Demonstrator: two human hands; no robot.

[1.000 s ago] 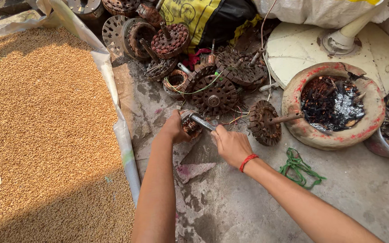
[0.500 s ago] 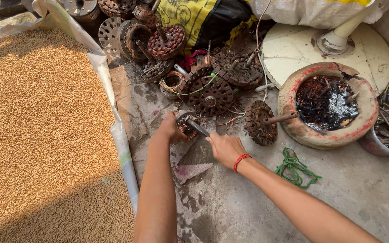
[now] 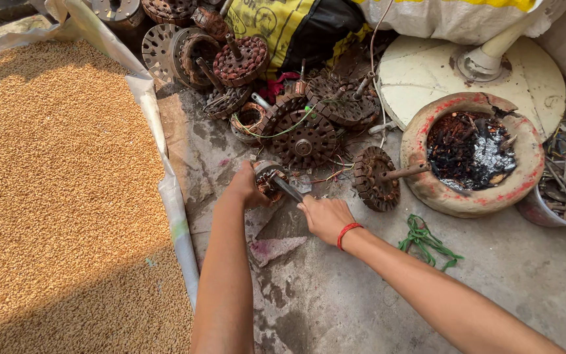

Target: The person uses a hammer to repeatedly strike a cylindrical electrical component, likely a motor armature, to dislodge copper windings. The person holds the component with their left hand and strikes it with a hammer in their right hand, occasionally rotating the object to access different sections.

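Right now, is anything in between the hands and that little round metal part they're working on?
Nothing visible is. The left hand already grips the small round motor part on the ground. The right hand holds a metal tool whose tip reaches the part. The pile of rusty motor cores lies behind, apart.

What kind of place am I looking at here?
Probably an outdoor scrap-salvage spot on a concrete floor: a pile of rusty motor stators, a clay pot of burnt wire, and grain spread to dry beside it.
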